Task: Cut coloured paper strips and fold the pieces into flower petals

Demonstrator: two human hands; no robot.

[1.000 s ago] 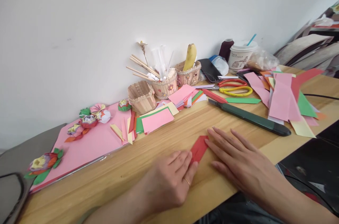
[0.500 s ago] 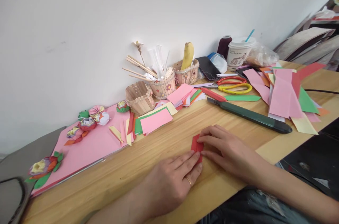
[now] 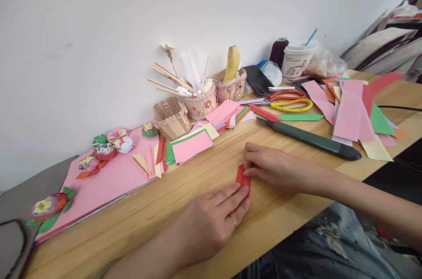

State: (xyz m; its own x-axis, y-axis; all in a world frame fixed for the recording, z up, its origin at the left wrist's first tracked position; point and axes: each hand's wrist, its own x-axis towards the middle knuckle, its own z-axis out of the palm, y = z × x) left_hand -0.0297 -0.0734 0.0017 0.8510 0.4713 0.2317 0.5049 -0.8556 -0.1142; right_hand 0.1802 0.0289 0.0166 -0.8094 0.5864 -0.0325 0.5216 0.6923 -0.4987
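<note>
A small piece of folded red paper [image 3: 240, 174] lies on the wooden table in front of me, its far end narrowed to a point and a crease down its middle. My left hand [image 3: 216, 219], with a ring on one finger, pins its near part to the table with extended fingers held close together. At the far right edge of the paper, the fingers of my right hand [image 3: 262, 163] are curled in and pinch the fold. My left thumb is hidden, and the fingers cover part of the paper.
Beyond my hands lie a green utility knife [image 3: 310, 139], scissors [image 3: 290, 100] and stacked paper strips [image 3: 193, 147]. More strips [image 3: 352, 111] are heaped at right. Small wooden baskets [image 3: 171, 118] stand by the wall. Paper flowers [image 3: 49, 208] rest on a pink sheet [image 3: 102, 186].
My right hand's fingers have gone from spread out to curled in and pinching at the red paper's far end, which now looks pointed. My left hand keeps pressing on the paper.
</note>
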